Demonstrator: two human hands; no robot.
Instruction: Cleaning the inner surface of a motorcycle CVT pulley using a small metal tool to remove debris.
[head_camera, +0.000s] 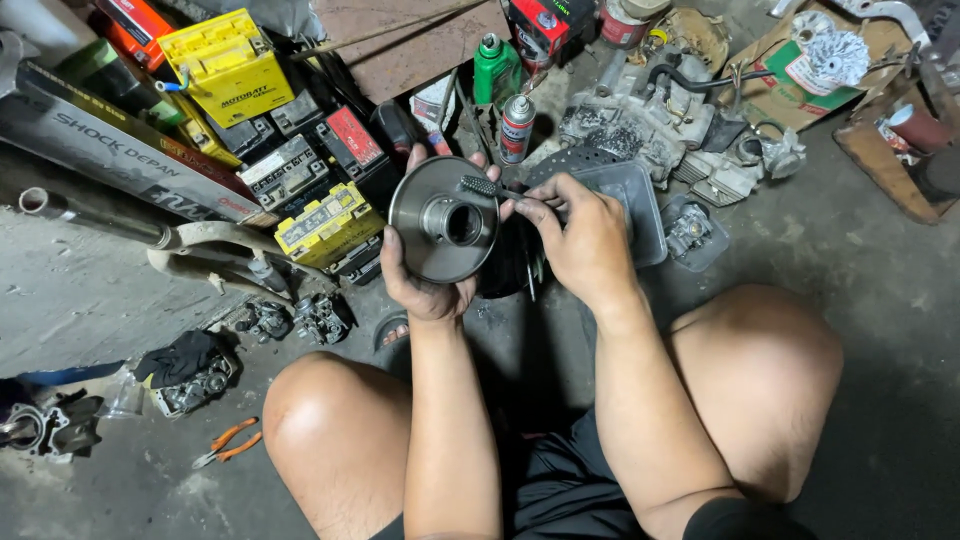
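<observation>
Person squats on a concrete floor (880, 330), bare knees at the bottom of the head view, forearms running up between them. Left hand (425, 285) cups a round grey metal pulley disc (443, 220) from below — thumb curled over the left rim, fingertips showing past the top edge, face with its central hub turned toward the camera. Right hand (580, 240) has fingers pinched closed on the handle of a small brush (483, 186), bristle head resting on the disc's upper right face. Just behind the hands: a grey plastic tray (640, 205). Left on the floor, orange-handled pliers (228, 443). Farther back — a stack of yellow and black batteries (300, 190), a spray can (516, 128), a green bottle (495, 68)
</observation>
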